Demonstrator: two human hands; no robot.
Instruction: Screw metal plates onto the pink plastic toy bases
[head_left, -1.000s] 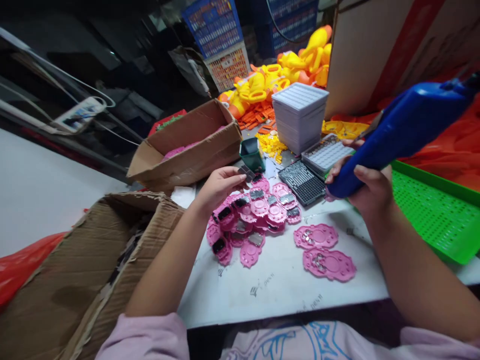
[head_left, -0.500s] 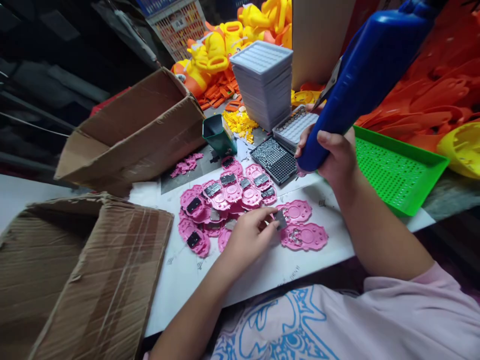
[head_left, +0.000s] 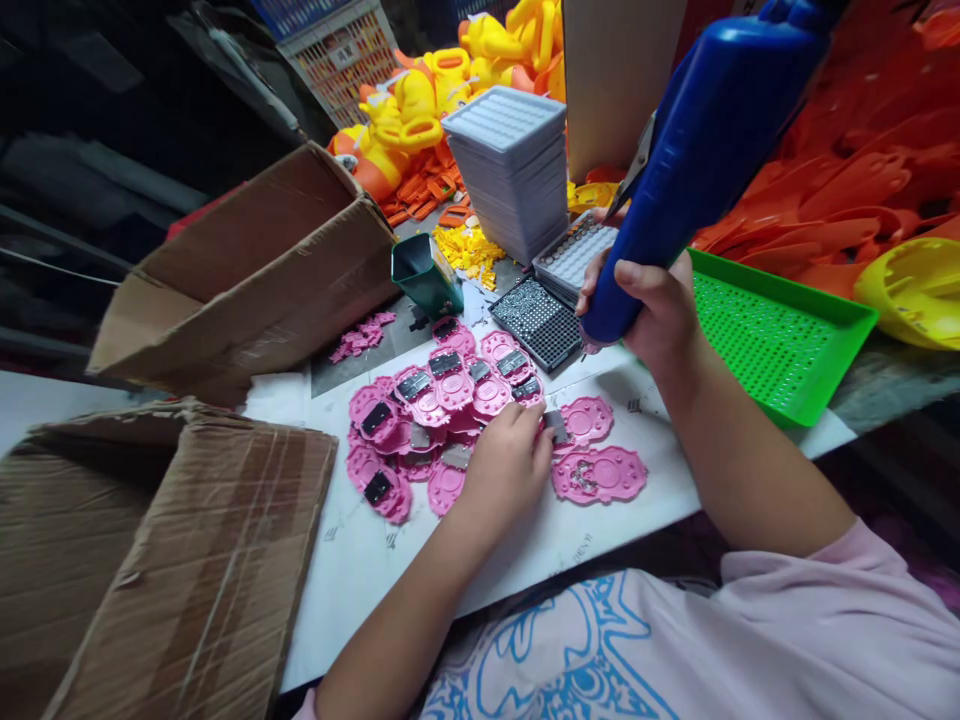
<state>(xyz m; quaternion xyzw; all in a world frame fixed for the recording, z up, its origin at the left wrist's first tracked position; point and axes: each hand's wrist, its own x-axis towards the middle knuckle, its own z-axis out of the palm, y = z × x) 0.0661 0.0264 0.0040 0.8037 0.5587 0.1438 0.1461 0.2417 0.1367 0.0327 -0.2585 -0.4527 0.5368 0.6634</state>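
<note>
Lying over the left end of the upper pink plate [head_left: 590,418]: one dark grey cover [head_left: 556,428]. Left hand [head_left: 506,455] at the cover's near edge, fingers bent and close together; cannot tell whether they pinch the cover or only touch it. Lower pink plate [head_left: 611,474], metal contacts exposed, flat on the white-topped desk [head_left: 517,570] just below the upper one. Right hand [head_left: 660,300] raised, fingers wrapped firmly around a blue tool [head_left: 697,160], tilted, lower end downward; metal blades [head_left: 637,168] show alongside it. Left of the plates: heap of pink plates [head_left: 448,380], many with dark or grey covers. Beyond: black tray [head_left: 551,335] of small metal pieces, stack of white trays [head_left: 510,185], dark green container [head_left: 429,278]. Right side: bright green basket [head_left: 772,340], beneath orange parts [head_left: 840,180]. Left side: two open cardboard boxes [head_left: 255,300].
</note>
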